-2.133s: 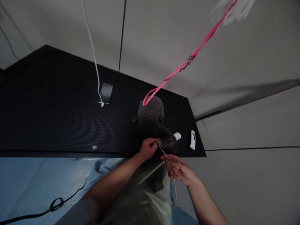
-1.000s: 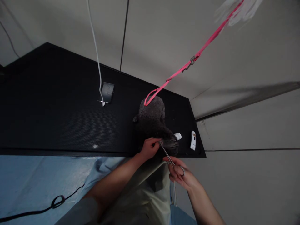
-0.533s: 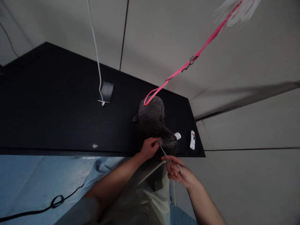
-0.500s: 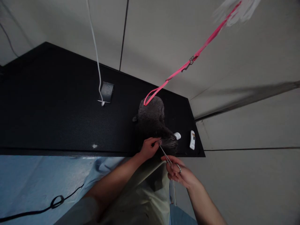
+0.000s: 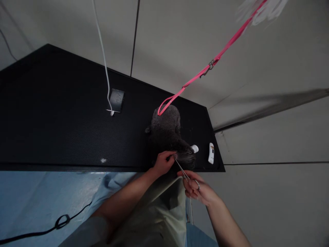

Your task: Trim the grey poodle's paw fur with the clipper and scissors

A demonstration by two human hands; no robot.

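Note:
A small dog with short grey curly fur is on the black table near its front edge. My left hand is closed at the side of its head, thumb and fingers pinching the dog's ear, where pinkish skin shows. In my right hand is a slim metal hemostat, its finger rings around my fingers. The tips meet the ear opening beside my left fingertips; whether they grip hair there is too small to tell. A white bottle lies just beyond the dog's head, partly hidden by it.
A pink leash loop hangs down over the dog's back. White clippers lie near the right end of the black table. Farther left is a phone-like dark device with a white cable. A wall stands behind.
The view has shifted very slightly. Both hands, the hemostat and the dog stay almost where they were, with my right hand a touch farther right.

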